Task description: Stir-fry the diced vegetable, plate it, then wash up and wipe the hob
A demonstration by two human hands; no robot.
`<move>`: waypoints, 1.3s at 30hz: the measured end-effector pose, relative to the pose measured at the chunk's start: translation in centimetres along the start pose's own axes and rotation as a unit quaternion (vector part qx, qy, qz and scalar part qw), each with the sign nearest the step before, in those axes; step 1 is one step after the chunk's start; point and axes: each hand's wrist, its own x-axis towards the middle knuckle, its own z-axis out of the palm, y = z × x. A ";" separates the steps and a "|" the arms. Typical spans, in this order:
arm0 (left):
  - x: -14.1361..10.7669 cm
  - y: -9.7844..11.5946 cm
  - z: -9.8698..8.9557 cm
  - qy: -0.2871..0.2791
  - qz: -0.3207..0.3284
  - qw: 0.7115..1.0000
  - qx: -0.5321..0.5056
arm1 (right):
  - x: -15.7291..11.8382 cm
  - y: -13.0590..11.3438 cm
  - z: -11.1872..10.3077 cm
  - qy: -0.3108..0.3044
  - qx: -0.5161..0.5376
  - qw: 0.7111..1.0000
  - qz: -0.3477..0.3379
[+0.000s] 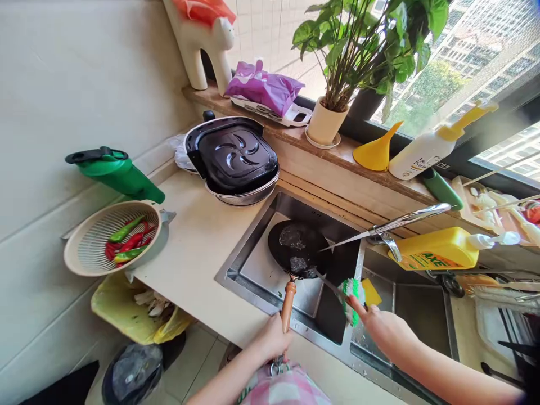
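Observation:
A black frying pan (pixel 282 247) sits in the left basin of the steel sink (pixel 236 284), tilted toward me. My left hand (pixel 272 337) is closed around its wooden handle (pixel 288 304). Water from the faucet (pixel 409 218) streams into the pan, where wet patches glisten. My right hand (pixel 388 332) is closed on a thin dark blade-like utensil (pixel 331 286), its exact kind unclear, whose far end reaches the pan's edge. Just beyond my right fingers, at the sink divider, are a green and white scrubber (pixel 352 298) and a yellow sponge (pixel 371 292).
Left of the sink stand a black air-fryer basket (pixel 236 152), a colander of peppers (pixel 80 242) and a green shaker bottle (pixel 122 177). A yellow dish-soap bottle (pixel 439 248) is beside the faucet. The sill holds a potted plant (pixel 327 121) and a yellow funnel (pixel 377 149).

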 end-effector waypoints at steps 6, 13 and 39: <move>-0.4 0.3 0.0 0.019 -0.007 0.999 0.032 | 7.4 -4.2 -2.5 0.044 0.033 0.996 0.071; -0.2 0.4 0.2 0.024 -0.020 0.998 0.049 | -0.2 -2.5 0.7 -0.041 0.037 0.998 0.008; -0.4 1.3 0.4 0.020 -0.032 0.999 0.035 | 4.5 -6.8 -1.1 0.052 0.247 0.966 -0.045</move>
